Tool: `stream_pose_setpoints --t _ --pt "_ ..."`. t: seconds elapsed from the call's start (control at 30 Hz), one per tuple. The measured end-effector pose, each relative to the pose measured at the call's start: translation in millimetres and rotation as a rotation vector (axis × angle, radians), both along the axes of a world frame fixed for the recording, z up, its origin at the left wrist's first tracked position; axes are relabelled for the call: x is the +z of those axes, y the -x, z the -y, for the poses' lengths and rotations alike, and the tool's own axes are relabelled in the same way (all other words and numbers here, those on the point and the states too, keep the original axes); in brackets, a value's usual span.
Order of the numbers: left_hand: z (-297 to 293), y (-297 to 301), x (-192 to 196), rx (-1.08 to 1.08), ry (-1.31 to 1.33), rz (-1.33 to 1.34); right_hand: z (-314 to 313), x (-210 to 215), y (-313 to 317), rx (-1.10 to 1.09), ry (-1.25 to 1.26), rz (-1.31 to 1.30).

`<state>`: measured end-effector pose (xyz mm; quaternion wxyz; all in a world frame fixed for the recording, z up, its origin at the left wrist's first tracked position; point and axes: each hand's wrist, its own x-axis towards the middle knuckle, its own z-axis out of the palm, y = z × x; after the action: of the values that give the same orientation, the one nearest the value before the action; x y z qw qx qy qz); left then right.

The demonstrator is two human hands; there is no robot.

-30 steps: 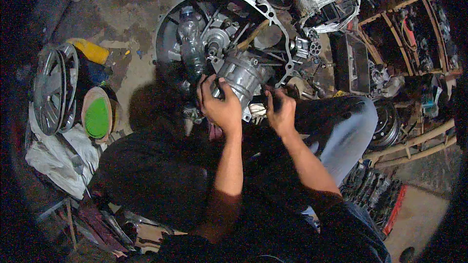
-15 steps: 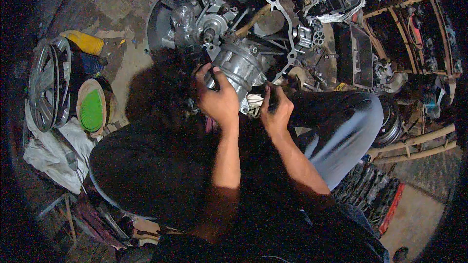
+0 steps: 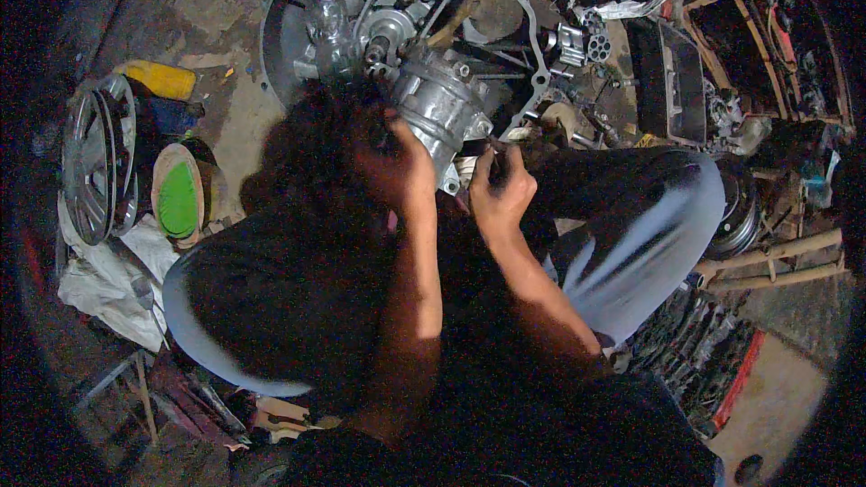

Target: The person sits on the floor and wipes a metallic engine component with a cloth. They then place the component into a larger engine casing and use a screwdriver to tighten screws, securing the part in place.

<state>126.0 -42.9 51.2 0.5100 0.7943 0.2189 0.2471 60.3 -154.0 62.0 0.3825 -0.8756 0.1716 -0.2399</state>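
A ribbed silver metal cylinder (image 3: 442,104), a machine part with bolt lugs, lies tilted in front of my knees. My left hand (image 3: 392,167) grips its near left side. My right hand (image 3: 501,189) is closed around a thin dark tool at the cylinder's near right end, touching it. Behind the cylinder rests a large round metal housing (image 3: 298,27) with a bolt-hole rim and greasy inner parts. My legs, in dark trousers, spread to both sides below the hands.
A shiny wheel cover (image 3: 95,167) stands at the left beside a green-topped round lid (image 3: 178,198), a yellow container (image 3: 162,79) and crumpled white cloth (image 3: 104,284). Engine parts and wooden crates (image 3: 767,45) crowd the upper right. Wooden poles (image 3: 776,257) and dark metal pieces lie at the right.
Both hands and the cylinder have stayed together; the view has shifted slightly. My right hand has closed more tightly on the thin tool at the cylinder's end.
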Motion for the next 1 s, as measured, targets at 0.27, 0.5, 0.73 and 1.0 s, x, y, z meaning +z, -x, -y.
stream_pose_setpoints --t 0.27,0.5,0.73,1.0 --pt "2.7 -4.9 7.1 -0.030 -0.016 0.143 -8.2 9.2 4.5 0.020 0.014 -0.063" --pt "5.6 -2.9 16.8 -0.004 0.070 0.187 -6.8 10.1 3.0 0.008 -0.018 -0.064" --pt "-0.8 -7.4 2.6 -0.029 -0.061 0.221 -2.3 7.5 1.0 -0.007 -0.012 -0.038" --pt "7.4 -5.2 22.6 -0.008 0.086 0.210 -9.5 5.4 5.7 0.044 -0.013 -0.122"
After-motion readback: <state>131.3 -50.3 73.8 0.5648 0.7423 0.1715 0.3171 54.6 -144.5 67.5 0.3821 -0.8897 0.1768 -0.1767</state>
